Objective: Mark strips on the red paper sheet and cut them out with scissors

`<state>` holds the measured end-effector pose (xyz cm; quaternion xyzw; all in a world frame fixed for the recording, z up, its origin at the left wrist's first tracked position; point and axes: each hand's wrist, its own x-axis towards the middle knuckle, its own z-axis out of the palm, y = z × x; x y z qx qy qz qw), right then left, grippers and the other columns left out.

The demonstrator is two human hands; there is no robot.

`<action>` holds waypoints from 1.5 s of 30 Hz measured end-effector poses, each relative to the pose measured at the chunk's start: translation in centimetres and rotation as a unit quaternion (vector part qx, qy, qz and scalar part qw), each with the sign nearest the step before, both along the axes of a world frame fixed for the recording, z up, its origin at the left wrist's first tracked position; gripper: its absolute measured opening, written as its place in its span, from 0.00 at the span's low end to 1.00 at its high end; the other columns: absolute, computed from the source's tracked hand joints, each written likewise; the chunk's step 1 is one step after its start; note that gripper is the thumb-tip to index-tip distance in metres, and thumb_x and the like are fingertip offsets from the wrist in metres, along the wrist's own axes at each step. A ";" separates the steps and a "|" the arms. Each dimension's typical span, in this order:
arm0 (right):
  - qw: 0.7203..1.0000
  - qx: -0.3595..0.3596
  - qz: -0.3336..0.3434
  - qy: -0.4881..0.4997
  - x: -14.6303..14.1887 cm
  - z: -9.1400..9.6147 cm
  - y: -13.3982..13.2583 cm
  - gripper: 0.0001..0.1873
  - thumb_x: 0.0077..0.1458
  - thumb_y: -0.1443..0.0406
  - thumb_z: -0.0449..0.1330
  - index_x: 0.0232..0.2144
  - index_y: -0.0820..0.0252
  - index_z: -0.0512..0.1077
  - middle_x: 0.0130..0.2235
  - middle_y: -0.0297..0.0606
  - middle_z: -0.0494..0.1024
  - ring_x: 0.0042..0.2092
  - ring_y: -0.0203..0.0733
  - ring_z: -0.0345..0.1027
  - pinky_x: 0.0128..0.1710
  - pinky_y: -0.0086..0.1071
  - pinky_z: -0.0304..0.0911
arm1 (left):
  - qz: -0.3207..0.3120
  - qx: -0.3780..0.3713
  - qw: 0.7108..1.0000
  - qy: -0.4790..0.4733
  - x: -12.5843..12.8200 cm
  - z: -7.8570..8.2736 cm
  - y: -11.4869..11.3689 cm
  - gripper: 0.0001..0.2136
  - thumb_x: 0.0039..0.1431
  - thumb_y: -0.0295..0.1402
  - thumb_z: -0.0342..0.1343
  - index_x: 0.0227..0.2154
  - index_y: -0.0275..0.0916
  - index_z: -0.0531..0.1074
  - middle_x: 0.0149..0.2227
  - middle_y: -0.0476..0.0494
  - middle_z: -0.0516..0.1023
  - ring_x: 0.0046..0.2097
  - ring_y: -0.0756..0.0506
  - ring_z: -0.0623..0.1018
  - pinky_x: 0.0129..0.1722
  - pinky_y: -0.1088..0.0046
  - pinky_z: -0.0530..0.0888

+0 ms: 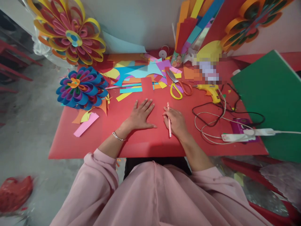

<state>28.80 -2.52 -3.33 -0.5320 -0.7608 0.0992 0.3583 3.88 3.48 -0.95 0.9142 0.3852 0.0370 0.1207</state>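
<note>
My left hand [142, 116] lies flat on the red tabletop [77, 144], fingers spread and thumb pointing right. A silver bracelet circles that wrist. In my right hand [175, 121] is a slim pink pencil [169, 122], gripped between thumb and fingers, with its length running toward and away from me. Just beyond my left fingertips a red paper strip [147, 88] lies among coloured scraps. Scissors [176, 83] with one yellow and one orange handle rest open beyond my right hand.
A yellow glue gun [211, 91], tangled cables and a white power strip [246, 135] lie at right, beside a green board [270, 103]. A blue-purple paper flower [81, 88] sits at left, below a yellow-pink one [72, 34]. Paper strips stand in a cup [177, 59] behind.
</note>
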 end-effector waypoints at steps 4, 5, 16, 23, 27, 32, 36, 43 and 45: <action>1.000 0.007 0.003 -0.008 0.1 -0.2 0.0 0.09 0.63 0.71 0.60 0.40 0.52 0.77 0.55 0.46 0.86 0.60 0.54 0.79 0.59 0.55 0.74 | -0.002 -0.001 1.000 0.002 0.0 0.0 0.0 0.59 0.55 0.75 0.54 0.79 0.40 0.51 0.80 0.29 0.47 0.80 0.26 0.49 0.76 0.33 0.37; 1.000 0.010 0.003 -0.009 0.1 -0.2 0.0 0.09 0.63 0.70 0.60 0.40 0.52 0.77 0.55 0.46 0.86 0.60 0.54 0.79 0.59 0.54 0.74 | -0.002 0.000 1.000 0.003 0.0 0.0 0.0 0.59 0.55 0.75 0.54 0.79 0.39 0.51 0.80 0.29 0.47 0.80 0.25 0.49 0.75 0.33 0.37; 1.000 0.008 -0.002 -0.003 0.1 -0.4 0.2 0.08 0.62 0.70 0.60 0.39 0.52 0.77 0.55 0.46 0.86 0.59 0.54 0.80 0.59 0.54 0.74 | 0.001 -0.005 1.000 0.006 0.1 0.2 0.0 0.59 0.55 0.75 0.55 0.79 0.40 0.51 0.80 0.29 0.47 0.80 0.26 0.49 0.76 0.33 0.36; 1.000 0.006 0.005 -0.014 -0.1 0.3 -0.2 0.06 0.67 0.66 0.60 0.42 0.54 0.78 0.56 0.49 0.85 0.60 0.56 0.79 0.59 0.53 0.73 | 0.005 -0.011 1.000 0.018 0.2 0.4 -0.1 0.60 0.54 0.74 0.57 0.79 0.38 0.51 0.80 0.30 0.46 0.80 0.25 0.48 0.75 0.32 0.37; 1.000 0.011 -0.019 -0.005 -0.6 2.8 -0.2 0.14 0.74 0.60 0.55 0.50 0.56 0.79 0.51 0.49 0.86 0.53 0.54 0.80 0.55 0.50 0.74 | 0.014 -0.010 1.000 0.021 0.5 0.7 -0.3 0.59 0.54 0.72 0.59 0.78 0.39 0.52 0.80 0.31 0.48 0.80 0.25 0.49 0.76 0.33 0.39; 0.995 0.020 -0.066 0.076 -1.2 5.7 3.6 0.21 0.76 0.53 0.52 0.51 0.54 0.82 0.47 0.45 0.86 0.50 0.50 0.79 0.56 0.45 0.72 | 0.024 -0.021 0.999 0.040 0.8 1.2 -0.4 0.59 0.53 0.69 0.64 0.78 0.39 0.53 0.80 0.33 0.47 0.80 0.27 0.48 0.76 0.33 0.39; 0.991 -0.032 -0.052 0.121 -2.4 4.6 7.6 0.22 0.71 0.48 0.57 0.46 0.54 0.84 0.42 0.41 0.88 0.44 0.49 0.82 0.48 0.42 0.75 | 0.028 -0.025 0.998 0.047 1.0 1.5 -0.5 0.58 0.53 0.68 0.64 0.78 0.38 0.53 0.80 0.33 0.46 0.81 0.26 0.48 0.76 0.32 0.38; 0.994 -0.003 -0.054 0.094 -3.7 1.6 9.0 0.17 0.69 0.56 0.58 0.44 0.57 0.84 0.41 0.44 0.89 0.42 0.50 0.82 0.48 0.42 0.75 | 0.026 -0.035 0.998 0.043 1.1 1.6 -0.5 0.58 0.53 0.69 0.64 0.78 0.38 0.54 0.80 0.31 0.48 0.80 0.26 0.48 0.76 0.32 0.38; 0.995 -0.002 -0.050 0.085 -3.7 1.4 8.9 0.16 0.69 0.58 0.58 0.44 0.57 0.84 0.41 0.45 0.88 0.42 0.49 0.82 0.48 0.41 0.74 | 0.027 -0.042 0.998 0.047 1.1 1.7 -0.5 0.58 0.54 0.69 0.63 0.78 0.38 0.54 0.80 0.31 0.47 0.80 0.26 0.48 0.76 0.32 0.37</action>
